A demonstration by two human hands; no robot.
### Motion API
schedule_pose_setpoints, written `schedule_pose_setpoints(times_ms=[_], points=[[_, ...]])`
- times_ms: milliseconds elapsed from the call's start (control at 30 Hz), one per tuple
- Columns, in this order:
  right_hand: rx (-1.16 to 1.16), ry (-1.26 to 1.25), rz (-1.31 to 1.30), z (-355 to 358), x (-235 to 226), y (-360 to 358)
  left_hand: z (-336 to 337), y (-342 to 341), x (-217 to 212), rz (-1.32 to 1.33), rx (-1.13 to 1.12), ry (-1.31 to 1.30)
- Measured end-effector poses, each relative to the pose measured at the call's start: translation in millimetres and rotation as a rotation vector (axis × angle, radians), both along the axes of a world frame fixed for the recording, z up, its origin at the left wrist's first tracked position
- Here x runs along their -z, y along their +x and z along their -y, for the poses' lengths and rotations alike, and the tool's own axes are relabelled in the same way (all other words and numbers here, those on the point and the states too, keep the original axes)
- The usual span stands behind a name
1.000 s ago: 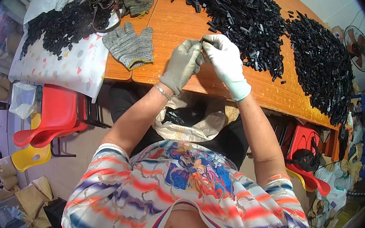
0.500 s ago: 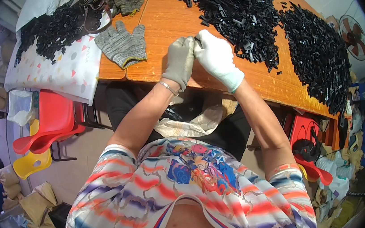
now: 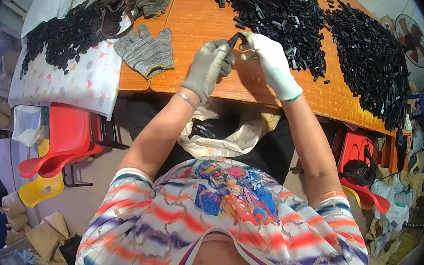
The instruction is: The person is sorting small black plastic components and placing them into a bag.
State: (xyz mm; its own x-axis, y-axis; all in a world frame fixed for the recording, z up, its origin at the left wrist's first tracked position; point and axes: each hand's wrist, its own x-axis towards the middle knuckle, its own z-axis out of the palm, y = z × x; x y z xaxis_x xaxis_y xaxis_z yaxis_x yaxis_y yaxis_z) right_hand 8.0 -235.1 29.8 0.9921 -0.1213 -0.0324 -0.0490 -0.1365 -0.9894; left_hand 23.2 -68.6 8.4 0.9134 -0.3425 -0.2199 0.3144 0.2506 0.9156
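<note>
A slim black plastic piece, much like a clip, stands tilted between my two hands above the wooden table. My left hand, in a grey-green glove, is closed around its lower part. My right hand, in a white glove, has curled fingertips at the piece's upper end; the exact grip there is partly hidden. Below the table edge, an open white woven sack sits between my legs with black pieces inside. Beyond my right hand spreads a big pile of similar black pieces.
Another black heap covers the table's right end. Grey knit gloves lie left of my hands. Small black parts rest on a patterned white sheet. Red chairs stand at both sides; a fan is at far right.
My hands were pressed together as fists; now they are apart, the right one shifted rightward with fingers loosened. The black piece has come into sight between them.
</note>
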Motion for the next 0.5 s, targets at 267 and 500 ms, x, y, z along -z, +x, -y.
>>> schedule_pose_setpoints(times_ms=[267, 500], points=[[-0.255, 0.533, -0.121, -9.1, 9.1, -22.5, 0.7, -26.2, 11.2, -0.1, 0.136, -0.327], [-0.475, -0.144, -0.097, -14.6, 15.7, -54.7, -44.2, -85.4, 38.6, 0.161, 0.276, -0.019]])
